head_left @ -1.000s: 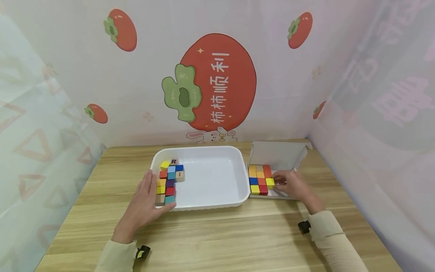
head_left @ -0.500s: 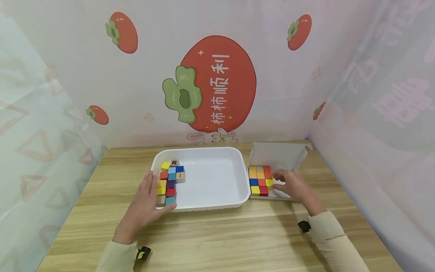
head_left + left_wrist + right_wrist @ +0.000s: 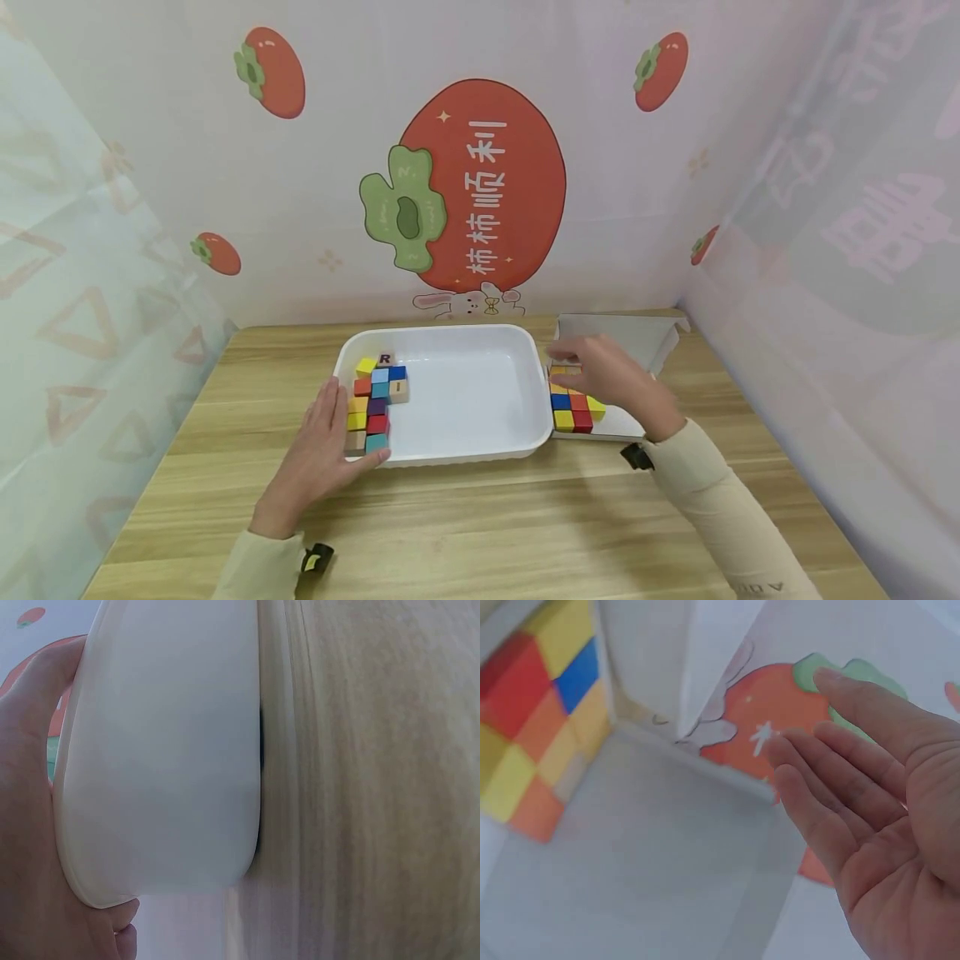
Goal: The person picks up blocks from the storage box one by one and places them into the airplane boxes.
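Note:
My left hand (image 3: 315, 454) holds the near left corner of a white tray (image 3: 468, 392), thumb over the front rim and fingers along the left side. In the left wrist view the tray's outer wall (image 3: 165, 757) fills the middle. Colourful wooden cubes (image 3: 377, 407) lie along the left side inside the tray. My right hand (image 3: 611, 375) hovers over a small white cardboard box (image 3: 618, 423), fingers extended and holding nothing in the right wrist view. Packed rows of coloured cubes (image 3: 581, 418) occupy the box's left part, with a yellow cube (image 3: 596, 407) at their right edge. The hand hides the back right cubes.
The box stands right beside the tray, its raised lid (image 3: 622, 333) leaning back at the rear. Both rest on a wood-grain table (image 3: 465, 525). A patterned cloth backdrop (image 3: 615, 208) encloses the table at the back and both sides.
My right hand has let go of the yellow cube at the right edge of the box's rows and moved up and left over the rear cubes. The left hand has stayed in place.

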{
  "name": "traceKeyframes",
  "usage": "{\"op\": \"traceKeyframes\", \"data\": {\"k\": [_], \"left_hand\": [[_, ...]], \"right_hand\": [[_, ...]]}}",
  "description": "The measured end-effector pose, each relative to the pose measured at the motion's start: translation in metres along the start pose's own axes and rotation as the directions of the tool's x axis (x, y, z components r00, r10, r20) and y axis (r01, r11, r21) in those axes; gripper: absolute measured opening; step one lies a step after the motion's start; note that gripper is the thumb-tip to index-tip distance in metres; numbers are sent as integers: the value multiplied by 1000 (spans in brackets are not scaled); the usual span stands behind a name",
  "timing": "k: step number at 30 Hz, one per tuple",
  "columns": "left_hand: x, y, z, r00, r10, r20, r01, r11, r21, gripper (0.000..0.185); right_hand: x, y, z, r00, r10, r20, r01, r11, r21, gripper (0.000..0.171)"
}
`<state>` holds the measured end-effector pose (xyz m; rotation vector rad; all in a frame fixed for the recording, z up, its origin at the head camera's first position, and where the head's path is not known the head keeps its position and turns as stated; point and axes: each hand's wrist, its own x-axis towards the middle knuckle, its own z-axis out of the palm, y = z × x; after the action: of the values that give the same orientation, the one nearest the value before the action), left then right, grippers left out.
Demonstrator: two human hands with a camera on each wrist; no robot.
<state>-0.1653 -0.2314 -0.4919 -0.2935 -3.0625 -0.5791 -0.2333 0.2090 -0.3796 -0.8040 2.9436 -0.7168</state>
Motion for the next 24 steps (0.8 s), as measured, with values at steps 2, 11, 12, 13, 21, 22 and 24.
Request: {"op": "traceKeyframes", "data": {"k": [2,11,12,13,21,22,24], "left_hand": [[0,0,0,1000,2,-2,-2,1000,2,131],[0,0,0,1000,9,-7,-9,1000,8,130],[0,1,0,1000,10,-8,-10,1000,9,130],[0,1,0,1000,9,-7,-9,1000,10,131],[-2,2,-1,1000,5,-3,-5,1000,10,131],[-2,2,-1,1000,2,-1,-2,1000,13,131],[-2,2,-1,1000,-2,2,2,1000,16,132]], "right_hand": [[12,-11,0,1000,-22,13,22,1000,-3,43],[68,-47,15,990,-109,91,109,994,12,44],[74,-50,18,988,-112,103,111,994,22,44],[80,-53,21,987,-114,117,111,993,29,45],[123,-69,55,974,-148,172,143,989,45,43],[128,-71,60,972,-160,173,154,987,51,42],[136,-73,69,968,-176,180,166,984,73,41]]}}
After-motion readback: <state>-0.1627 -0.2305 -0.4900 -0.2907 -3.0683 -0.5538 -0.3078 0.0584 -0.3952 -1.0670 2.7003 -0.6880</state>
